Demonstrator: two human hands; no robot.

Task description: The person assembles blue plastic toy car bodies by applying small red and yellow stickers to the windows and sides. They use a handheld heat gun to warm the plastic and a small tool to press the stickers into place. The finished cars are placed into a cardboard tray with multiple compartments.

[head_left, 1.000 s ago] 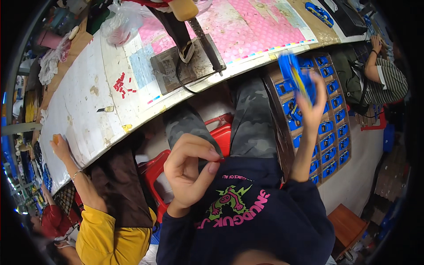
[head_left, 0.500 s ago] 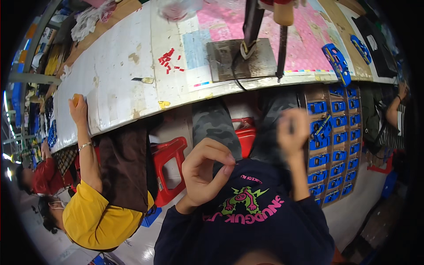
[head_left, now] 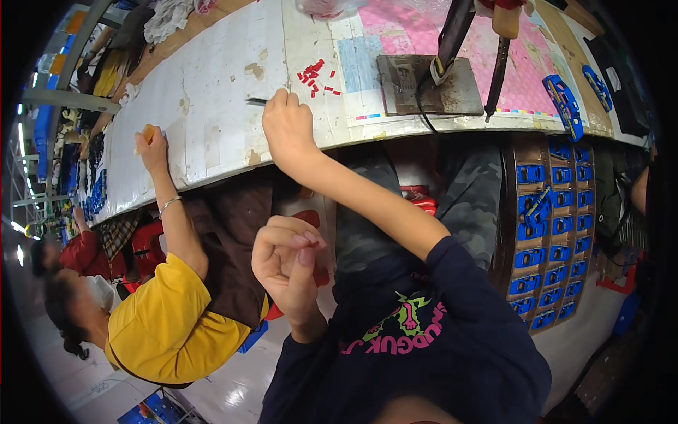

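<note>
My right hand (head_left: pixel 288 131) reaches over the table's near edge, its fingers closed on a small knife. The knife (head_left: pixel 256 102) shows only its narrow dark blade to the left of my fingers; its handle is hidden under them. Just beyond and right of this hand lies a loose pile of small red pieces (head_left: pixel 311 73). Nearer to me, off the table and in front of my body, my left hand (head_left: pixel 284 258) is closed in a pinch of thumb and fingertips. Whatever is between those fingertips is too small to make out.
A metal plate with a stand (head_left: pixel 431 85) occupies the table (head_left: pixel 212 92) right of centre. Blue toy car bodies (head_left: pixel 563 106) lie at the right. Below them, a cardboard tray (head_left: pixel 547 244) holds several more. A co-worker in yellow (head_left: pixel 166 314) sits at my left, one hand on the table.
My right hand has swung from in front of my body forward and left to the knife on the table. My left hand, still pinched, has shifted left. The view has turned a little left.
</note>
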